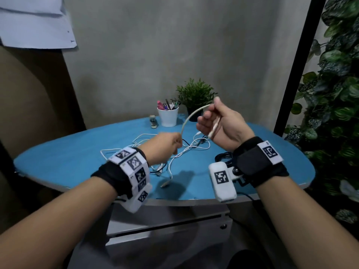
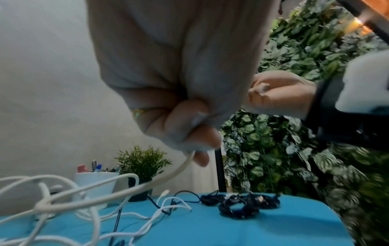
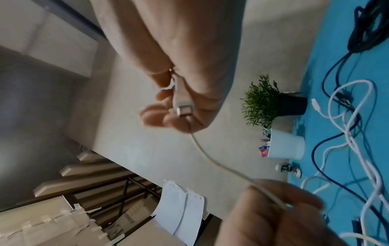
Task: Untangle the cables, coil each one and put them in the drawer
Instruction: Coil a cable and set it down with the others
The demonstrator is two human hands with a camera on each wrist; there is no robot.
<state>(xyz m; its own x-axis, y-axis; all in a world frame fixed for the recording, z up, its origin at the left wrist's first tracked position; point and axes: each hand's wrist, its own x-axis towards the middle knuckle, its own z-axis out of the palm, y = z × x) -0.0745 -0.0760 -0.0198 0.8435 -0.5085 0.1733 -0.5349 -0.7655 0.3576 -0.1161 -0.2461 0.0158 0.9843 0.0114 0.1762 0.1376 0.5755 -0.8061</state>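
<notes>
Cables [image 1: 180,152] lie in a messy pile on my blue desk [image 1: 77,158] — white ones and dark ones all mixed up. One white cable [image 1: 191,115] is up in the air between my two hands, bent in a curve.

My right hand [image 1: 221,125] is raised above the desk. Its fingers are curled round the plug end of the white cable, and in the right wrist view I can see the metal plug [image 3: 183,111] lying in my palm. My left hand [image 1: 167,144] is lower, just over the pile, and its thumb and fingers pinch the same cable further along. From there the cable runs down into the pile.

Near my right wrist a dark cable [image 2: 240,206] sits in a bundle on the desk, apart from the white loops. A white plug [image 1: 165,184] lies at the near end of the pile, close to the desk edge.

At the back of the desk stands a white cup [image 1: 168,116] full of pens. A small plant [image 1: 196,96] in a dark pot is just beside it, and a stapler [image 1: 153,122] is on the cup's other side. Under the desk is a grey drawer [image 1: 167,228] — it is closed. Big green leaves [image 1: 338,94] fill the wall on my right.
</notes>
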